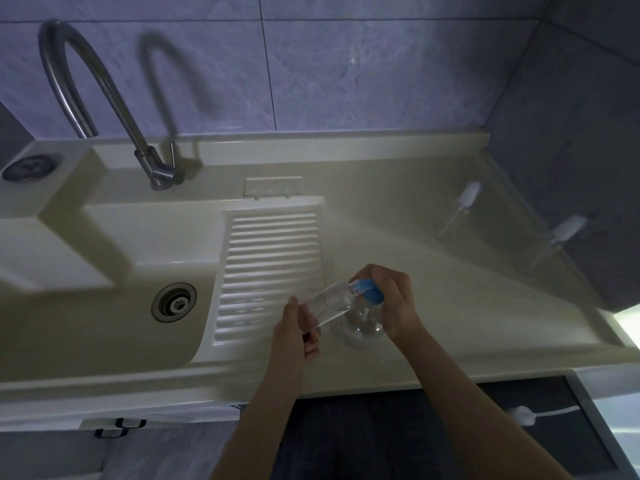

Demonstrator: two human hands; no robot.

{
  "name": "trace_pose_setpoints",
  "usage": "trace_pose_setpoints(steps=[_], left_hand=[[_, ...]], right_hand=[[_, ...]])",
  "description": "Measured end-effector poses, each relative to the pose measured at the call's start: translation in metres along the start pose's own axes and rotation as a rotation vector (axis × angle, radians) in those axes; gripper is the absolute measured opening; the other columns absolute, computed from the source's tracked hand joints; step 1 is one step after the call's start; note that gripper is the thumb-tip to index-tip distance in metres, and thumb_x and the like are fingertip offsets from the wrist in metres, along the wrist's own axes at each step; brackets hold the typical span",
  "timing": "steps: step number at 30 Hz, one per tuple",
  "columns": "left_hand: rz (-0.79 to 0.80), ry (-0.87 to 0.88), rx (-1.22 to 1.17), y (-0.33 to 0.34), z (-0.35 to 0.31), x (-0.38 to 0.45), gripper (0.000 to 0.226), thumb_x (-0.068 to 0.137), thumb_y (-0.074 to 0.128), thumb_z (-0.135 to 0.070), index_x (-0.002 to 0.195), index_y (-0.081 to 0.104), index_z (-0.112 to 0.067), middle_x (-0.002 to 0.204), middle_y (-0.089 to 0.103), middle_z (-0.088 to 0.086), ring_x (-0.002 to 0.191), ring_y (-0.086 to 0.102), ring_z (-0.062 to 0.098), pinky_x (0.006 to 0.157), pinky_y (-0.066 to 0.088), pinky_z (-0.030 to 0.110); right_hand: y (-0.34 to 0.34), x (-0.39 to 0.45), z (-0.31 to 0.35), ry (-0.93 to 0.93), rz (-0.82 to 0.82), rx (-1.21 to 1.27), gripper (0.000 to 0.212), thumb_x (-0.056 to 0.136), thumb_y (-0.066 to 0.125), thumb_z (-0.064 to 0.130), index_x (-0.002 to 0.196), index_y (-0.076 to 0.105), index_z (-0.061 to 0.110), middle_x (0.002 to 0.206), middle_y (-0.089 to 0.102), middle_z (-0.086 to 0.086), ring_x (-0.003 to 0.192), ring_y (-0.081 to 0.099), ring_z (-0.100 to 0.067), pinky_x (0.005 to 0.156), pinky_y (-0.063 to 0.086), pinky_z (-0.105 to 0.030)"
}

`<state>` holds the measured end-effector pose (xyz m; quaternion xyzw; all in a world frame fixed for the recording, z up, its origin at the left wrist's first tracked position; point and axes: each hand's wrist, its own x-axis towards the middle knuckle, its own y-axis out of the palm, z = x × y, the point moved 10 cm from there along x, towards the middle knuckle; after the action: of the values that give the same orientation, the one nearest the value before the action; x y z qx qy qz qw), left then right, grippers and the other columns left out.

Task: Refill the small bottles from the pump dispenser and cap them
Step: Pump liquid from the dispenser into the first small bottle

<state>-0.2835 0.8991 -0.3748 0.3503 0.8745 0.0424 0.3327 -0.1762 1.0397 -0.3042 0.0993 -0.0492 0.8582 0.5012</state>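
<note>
My left hand [299,329] grips a small clear bottle [329,304] by its base, tilted so its mouth meets the blue pump head [370,290]. My right hand [394,299] lies over that blue pump head, fingers curled round it. The clear round pump dispenser [363,327] stands on the cream counter [467,306] beneath my right hand, and a little clear liquid shows in the tilted bottle. Two more small clear bottles with white caps stand on the counter, one at the back right [459,211] and one at the far right [561,237].
A cream sink basin with a metal drain [174,302] lies to the left, with a ribbed washboard slope [270,268] beside it. A tall curved steel tap [104,98] rises at the back left. Tiled walls close the back and right.
</note>
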Motion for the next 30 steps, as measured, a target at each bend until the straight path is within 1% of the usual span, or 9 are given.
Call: trace_pose_setpoints(steps=[2, 6, 10, 13, 18, 22, 24, 27, 30], left_hand=[[0.000, 0.008, 0.002, 0.000, 0.000, -0.001, 0.052, 0.101, 0.031, -0.036, 0.057, 0.042, -0.009, 0.041, 0.042, 0.001, 0.031, 0.027, 0.009, 0.037, 0.021, 0.015], [0.000, 0.012, 0.001, 0.000, -0.002, -0.004, 0.052, 0.101, 0.031, -0.036, 0.058, 0.042, -0.009, 0.043, 0.042, 0.002, 0.032, 0.028, 0.009, 0.037, 0.022, 0.016], [-0.018, 0.007, -0.001, -0.003, -0.004, -0.005, 0.049, 0.101, 0.032, -0.036, 0.060, 0.044, -0.011, 0.044, 0.042, 0.002, 0.032, 0.028, 0.008, 0.037, 0.023, 0.017], [-0.012, 0.000, -0.005, 0.000, -0.003, -0.005, 0.049, 0.100, 0.032, -0.036, 0.059, 0.043, -0.011, 0.044, 0.042, 0.002, 0.031, 0.029, 0.008, 0.036, 0.023, 0.015], [0.001, 0.003, -0.014, 0.001, -0.002, -0.003, 0.050, 0.100, 0.033, -0.036, 0.058, 0.043, -0.011, 0.043, 0.042, 0.002, 0.031, 0.028, 0.009, 0.037, 0.022, 0.015], [-0.002, 0.007, -0.010, -0.001, -0.001, -0.001, 0.050, 0.100, 0.033, -0.036, 0.058, 0.043, -0.011, 0.043, 0.041, 0.001, 0.032, 0.028, 0.008, 0.037, 0.021, 0.016], [-0.003, 0.009, -0.009, -0.001, 0.000, -0.001, 0.050, 0.100, 0.033, -0.036, 0.058, 0.043, -0.011, 0.043, 0.041, 0.001, 0.032, 0.028, 0.008, 0.037, 0.021, 0.017], [0.006, 0.013, -0.008, 0.001, -0.001, -0.004, 0.050, 0.100, 0.032, -0.036, 0.059, 0.042, -0.011, 0.045, 0.041, 0.002, 0.033, 0.028, 0.009, 0.039, 0.021, 0.017], [0.005, 0.011, -0.016, 0.001, -0.004, -0.005, 0.050, 0.101, 0.032, -0.036, 0.058, 0.044, -0.012, 0.044, 0.042, 0.002, 0.033, 0.028, 0.009, 0.039, 0.021, 0.017]], right_hand=[[-0.001, -0.001, -0.004, 0.023, -0.015, -0.018, 0.040, 0.083, 0.045, 0.043, 0.058, 0.068, 0.021, 0.064, 0.056, -0.030, 0.059, 0.051, -0.043, 0.058, 0.039, -0.051], [-0.007, -0.001, -0.011, 0.055, -0.052, -0.093, 0.066, 0.079, 0.043, 0.078, 0.063, 0.071, 0.020, 0.064, 0.056, -0.035, 0.059, 0.052, -0.048, 0.058, 0.042, -0.052], [-0.006, -0.002, -0.011, 0.060, -0.058, -0.105, 0.075, 0.076, 0.041, 0.083, 0.061, 0.069, 0.015, 0.063, 0.056, -0.033, 0.058, 0.053, -0.047, 0.058, 0.042, -0.052], [-0.007, -0.002, -0.012, 0.068, -0.063, -0.086, 0.073, 0.078, 0.044, 0.078, 0.059, 0.066, 0.011, 0.061, 0.054, -0.034, 0.056, 0.050, -0.046, 0.057, 0.041, -0.051], [-0.003, 0.002, -0.010, 0.044, -0.027, -0.076, 0.045, 0.085, 0.039, 0.043, 0.058, 0.066, 0.019, 0.060, 0.057, -0.026, 0.057, 0.052, -0.043, 0.057, 0.041, -0.053], [0.000, 0.001, -0.004, 0.009, -0.009, -0.077, 0.042, 0.082, 0.037, 0.036, 0.060, 0.065, 0.013, 0.060, 0.059, -0.024, 0.057, 0.052, -0.041, 0.056, 0.041, -0.052], [-0.001, 0.000, -0.004, 0.017, -0.033, -0.072, 0.042, 0.083, 0.040, 0.041, 0.058, 0.067, 0.020, 0.061, 0.057, -0.028, 0.057, 0.051, -0.044, 0.055, 0.040, -0.053], [-0.005, -0.002, -0.004, 0.017, -0.065, -0.099, 0.055, 0.084, 0.042, 0.069, 0.059, 0.072, 0.030, 0.060, 0.055, -0.033, 0.056, 0.051, -0.047, 0.055, 0.042, -0.051], [-0.005, -0.002, -0.002, 0.019, -0.070, -0.108, 0.065, 0.078, 0.039, 0.082, 0.059, 0.072, 0.030, 0.060, 0.054, -0.034, 0.055, 0.052, -0.047, 0.054, 0.041, -0.048]])
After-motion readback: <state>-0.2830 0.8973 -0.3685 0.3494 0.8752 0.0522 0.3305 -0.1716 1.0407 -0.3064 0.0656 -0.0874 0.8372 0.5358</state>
